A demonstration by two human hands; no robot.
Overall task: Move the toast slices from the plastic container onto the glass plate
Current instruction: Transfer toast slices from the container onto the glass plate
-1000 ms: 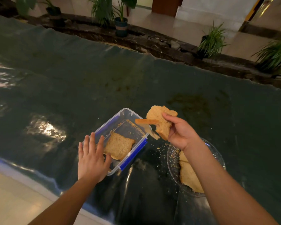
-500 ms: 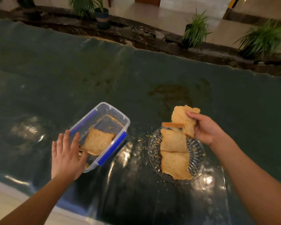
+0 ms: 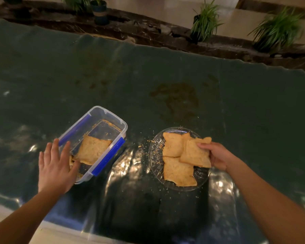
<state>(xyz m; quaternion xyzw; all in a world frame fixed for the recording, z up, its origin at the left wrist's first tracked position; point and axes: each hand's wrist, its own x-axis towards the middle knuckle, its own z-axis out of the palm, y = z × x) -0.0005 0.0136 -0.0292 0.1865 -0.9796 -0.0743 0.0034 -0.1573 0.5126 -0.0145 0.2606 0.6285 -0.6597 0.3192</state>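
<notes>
Could slip and drop: golden-brown square toast slice [image 3: 195,154] pinched at its far right corner by right hand [image 3: 218,155], fingers closed on it, slice leaning over two other toast slices and sticking out past the right edge of the round clear glass plate [image 3: 154,162]. Might slide off the pile onto the dark green shiny table cover [image 3: 165,76] if let go too near that edge. Might also break, being dry and crumbly; little crumbs [image 3: 144,143] already lying between box and plate. Might knock the slices under it out of place if put down hard. On the plate: a pale toast slice at the back [image 3: 172,144] and a pale toast slice at the front [image 3: 178,173], lying flat and touching, plus the held one on top. In the clear plastic box with blue side clips [image 3: 109,154], to the left and well apart from the plate: one more brown toast slice [image 3: 92,149] lying flat near the close end, with crumbs on the bottom; maybe a bit more bread under the thumb, hard to tell. Left hand [image 3: 55,166] open, fingers spread, resting against the box's near corner, holding nothing. Box might scoot away if pushed. Green potted plants [image 3: 204,22] far behind.
</notes>
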